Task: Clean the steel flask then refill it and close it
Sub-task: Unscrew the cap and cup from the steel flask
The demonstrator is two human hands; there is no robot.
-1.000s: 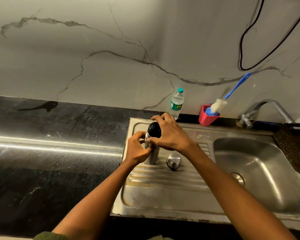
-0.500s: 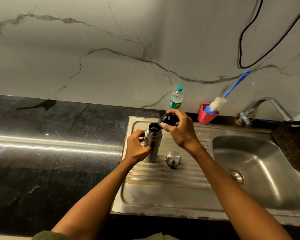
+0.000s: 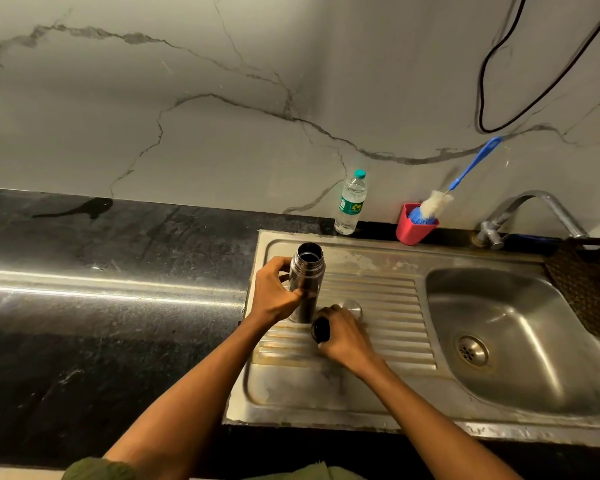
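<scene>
Right now my left hand (image 3: 274, 292) has its grip wrapped around the steel flask (image 3: 306, 282), which stands upright and uncapped on the ribbed drainboard (image 3: 378, 306) of the steel sink (image 3: 499, 341), its dark mouth open to the camera. My right hand (image 3: 343, 336) hangs low over the drainboard just beside the flask's base, its grip closed around the black stopper (image 3: 321, 329). Just beyond my right knuckles sits the steel cap (image 3: 352, 306), partly hidden by that hand. At the back, against the marbled wall, a plastic water bottle (image 3: 351, 202) with a green cap stands on the black counter (image 3: 101, 271). Near it a red cup (image 3: 413, 230) holds a bottle brush (image 3: 465, 178) with a blue handle, and the tap (image 3: 530, 216) reaches over the basin.
</scene>
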